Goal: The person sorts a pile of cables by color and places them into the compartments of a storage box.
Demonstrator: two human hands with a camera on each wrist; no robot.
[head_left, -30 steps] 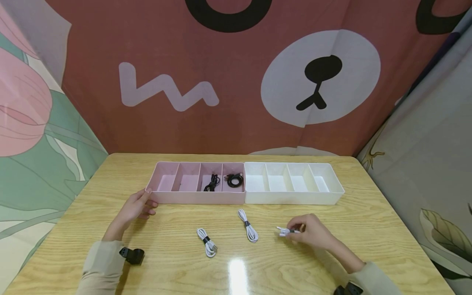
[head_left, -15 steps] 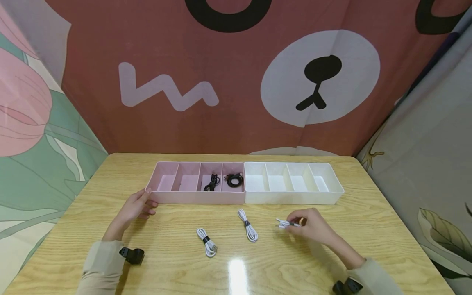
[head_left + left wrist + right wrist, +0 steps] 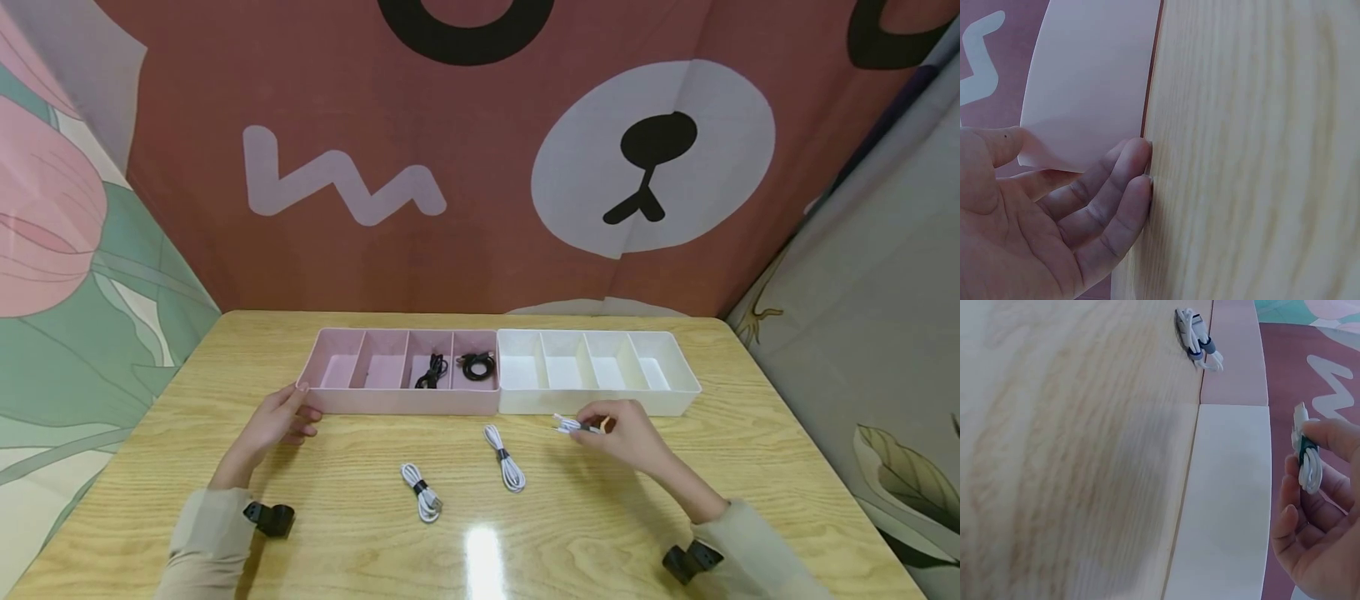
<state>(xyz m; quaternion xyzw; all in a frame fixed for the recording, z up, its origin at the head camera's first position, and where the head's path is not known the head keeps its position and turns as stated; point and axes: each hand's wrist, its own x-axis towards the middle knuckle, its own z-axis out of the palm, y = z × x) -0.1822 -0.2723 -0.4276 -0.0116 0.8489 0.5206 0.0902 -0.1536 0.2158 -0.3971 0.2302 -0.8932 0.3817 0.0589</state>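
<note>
My right hand (image 3: 628, 435) pinches a bundled white cable (image 3: 567, 423) between thumb and fingers, raised above the table in front of the white box (image 3: 592, 403). In the right wrist view, a dark tie wraps the held cable's middle and a light plug end points up. My left hand (image 3: 272, 423) holds the near left corner of the pink box (image 3: 397, 403), thumb at the rim and fingers against its side. Two more tied white cables, one nearer the boxes (image 3: 505, 460) and one nearer me (image 3: 422, 493), lie on the table between my hands.
Both boxes stand end to end, each split into several compartments. A black cable (image 3: 432, 372) and a coiled black cable (image 3: 477, 366) lie in the pink box's two right compartments. Behind the wooden table (image 3: 337, 533) hangs a printed cloth (image 3: 480, 258).
My right hand has risen with the white cable and moved forward, slightly left, toward the white box. The left hand stays at the pink box's corner.
</note>
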